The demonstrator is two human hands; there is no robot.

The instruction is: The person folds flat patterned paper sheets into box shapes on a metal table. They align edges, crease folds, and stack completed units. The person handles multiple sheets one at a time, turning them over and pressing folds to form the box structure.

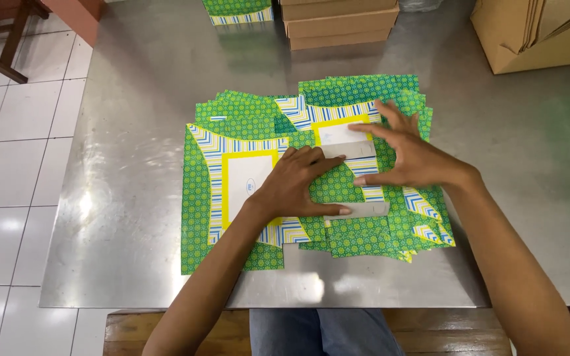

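Observation:
On the steel table (133, 198) lie two fanned stacks of flat green patterned box blanks with striped blue-yellow borders and white panels. My left hand (298, 184) presses flat on the top blank of the right stack (357, 231), fingers together, thumb by a white flap (364, 209). My right hand (410, 155) rests spread on the same blank, fingers over its folded white flap (351, 150). The left stack (232, 178) lies beside my left wrist, its yellow-framed white panel facing up.
Flat brown cardboard pieces (341, 26) are stacked at the table's far edge, with more green blanks (239, 10) to their left. A large cardboard box (536, 33) sits at the far right. A wooden chair leg (1, 46) stands on the tiled floor at left.

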